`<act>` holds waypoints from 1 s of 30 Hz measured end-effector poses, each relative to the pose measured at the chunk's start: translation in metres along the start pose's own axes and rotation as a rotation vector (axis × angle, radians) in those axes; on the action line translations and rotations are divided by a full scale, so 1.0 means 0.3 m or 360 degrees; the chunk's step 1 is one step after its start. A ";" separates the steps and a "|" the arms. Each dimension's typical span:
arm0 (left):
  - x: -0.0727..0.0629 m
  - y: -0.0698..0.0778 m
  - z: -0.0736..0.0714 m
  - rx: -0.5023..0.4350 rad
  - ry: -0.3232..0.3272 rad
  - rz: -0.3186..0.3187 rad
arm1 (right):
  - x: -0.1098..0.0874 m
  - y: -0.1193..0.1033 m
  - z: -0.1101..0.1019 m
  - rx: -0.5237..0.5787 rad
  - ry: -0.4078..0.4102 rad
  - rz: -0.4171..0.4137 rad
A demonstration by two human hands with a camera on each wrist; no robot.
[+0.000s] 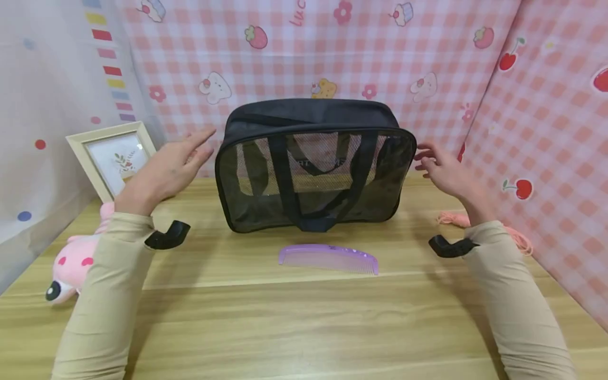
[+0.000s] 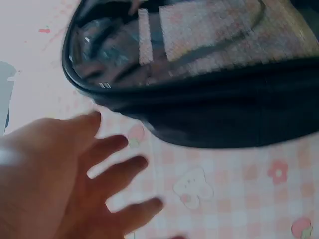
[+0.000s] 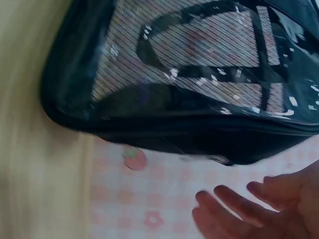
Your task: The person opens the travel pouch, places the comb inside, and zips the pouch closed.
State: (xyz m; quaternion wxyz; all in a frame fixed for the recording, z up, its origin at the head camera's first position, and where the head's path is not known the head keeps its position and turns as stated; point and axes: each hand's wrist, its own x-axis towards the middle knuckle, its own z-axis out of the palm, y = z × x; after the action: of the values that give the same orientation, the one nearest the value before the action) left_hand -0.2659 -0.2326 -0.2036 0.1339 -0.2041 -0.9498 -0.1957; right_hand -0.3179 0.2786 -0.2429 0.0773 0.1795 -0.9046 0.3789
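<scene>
A black bag (image 1: 315, 169) with clear sides, mesh and dark strap handles stands upright at the back of the wooden table. To its left, my left hand (image 1: 173, 166) hovers with extended fingers, apart from the bag. My right hand (image 1: 442, 166) is beside the bag's right edge, its fingers loosely bent and holding nothing. In the left wrist view the left hand's spread fingers (image 2: 119, 174) are near a corner of the bag (image 2: 239, 114). The right wrist view has the right hand (image 3: 264, 209) close by the bag (image 3: 199, 134), with a gap between them.
A purple comb (image 1: 328, 257) lies in front of the bag. At left are a framed picture (image 1: 85, 153) and a pink plush toy (image 1: 71, 266), partly behind the left sleeve. A bundle of pink cord (image 1: 520, 240) lies at right. Patterned cloth (image 1: 285, 68) hangs behind.
</scene>
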 end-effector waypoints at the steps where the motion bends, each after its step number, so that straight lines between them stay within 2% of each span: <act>1: 0.002 0.007 0.005 -0.0043 0.0038 0.0036 | 0.004 0.009 0.013 0.0141 -0.0021 0.0018; 6: 0.018 0.035 0.041 -0.0195 0.0304 0.0186 | 0.015 0.044 0.061 0.0697 -0.0093 0.0006; 9: 0.020 0.041 0.054 -0.0262 0.0406 0.0250 | 0.018 0.053 0.075 0.0903 -0.0122 -0.0056; 12: 0.017 0.041 0.056 -0.0356 0.0440 0.0270 | 0.021 0.060 0.081 0.0998 -0.0170 -0.0060; 16: 0.010 0.039 0.050 -0.0442 0.0395 0.0226 | 0.029 0.069 0.095 0.1017 -0.0147 -0.0014; 18: 0.007 0.037 0.048 -0.0408 0.0383 0.0230 | 0.036 0.074 0.103 0.1032 -0.0080 -0.0012; 20: 0.006 0.033 0.049 -0.0356 0.0402 0.0281 | 0.042 0.080 0.107 0.1043 0.0031 -0.0010; 25: 0.011 0.024 0.055 -0.0306 0.0553 0.0483 | 0.045 0.079 0.091 0.1045 0.0324 0.0083; 30: 0.020 0.023 0.060 -0.0313 0.0669 0.0615 | 0.041 0.059 0.088 0.1067 0.0574 0.0179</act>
State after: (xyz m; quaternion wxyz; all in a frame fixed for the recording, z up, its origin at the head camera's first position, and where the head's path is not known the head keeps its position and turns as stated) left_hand -0.2713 -0.2173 -0.2154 0.3418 -0.3480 -0.8214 -0.2956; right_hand -0.3362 0.2681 -0.2698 0.1514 0.0753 -0.7108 0.6828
